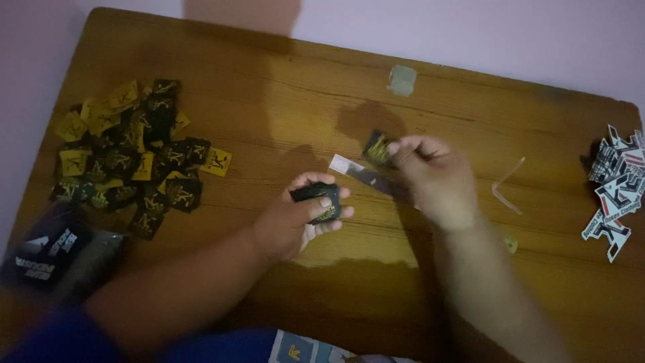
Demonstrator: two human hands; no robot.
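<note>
My left hand (295, 218) is closed around a small stack of black tags with yellow print (321, 200), held above the middle of the wooden table (282, 101). A little to the right and farther back, my right hand (433, 178) pinches a single black and yellow tag (378, 148) between its fingertips. A long narrow strip with a white end (356, 171) lies on the table under my right hand. Both hands look blurred.
A heap of black and yellow tags (131, 158) covers the table's left part. A dark printed bag (54, 259) sits at the near left. White, black and red stickers (615, 191) pile at the right edge. A clear bent strip (505, 188) and a small pale scrap (402, 81) lie nearby.
</note>
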